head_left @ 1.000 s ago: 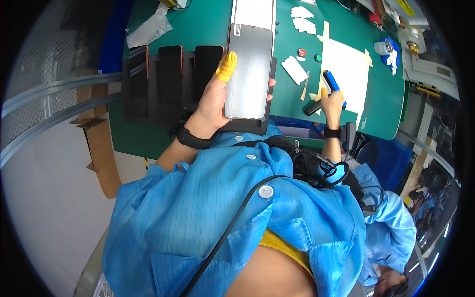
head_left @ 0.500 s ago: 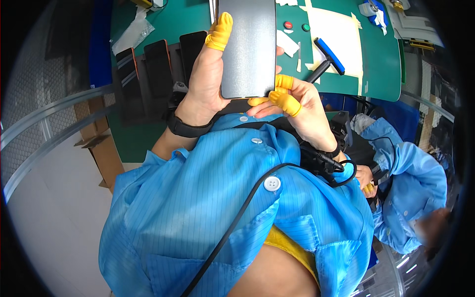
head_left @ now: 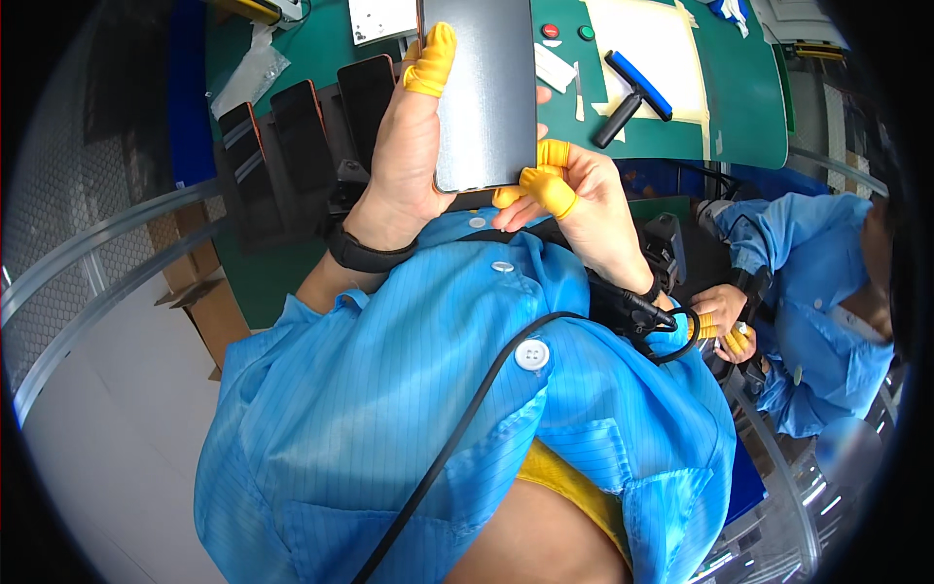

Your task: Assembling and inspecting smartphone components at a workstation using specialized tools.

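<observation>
Fingers of my left hand (head_left: 409, 161) are wrapped around the long left edge of a grey slab-like phone (head_left: 486, 92), the yellow-cotted thumb lying on its face, so the phone stands upright just above my chest and in front of the green bench mat (head_left: 749, 117). My right hand (head_left: 579, 209) is curled closed at the phone's lower right corner, its yellow-cotted fingertips (head_left: 550, 190) pinching that bottom edge. Behind the phone, a row of dark phones (head_left: 306, 131) stands in a rack to my left, and a blue-headed squeegee (head_left: 632, 92) lies on the mat well apart to the right.
</observation>
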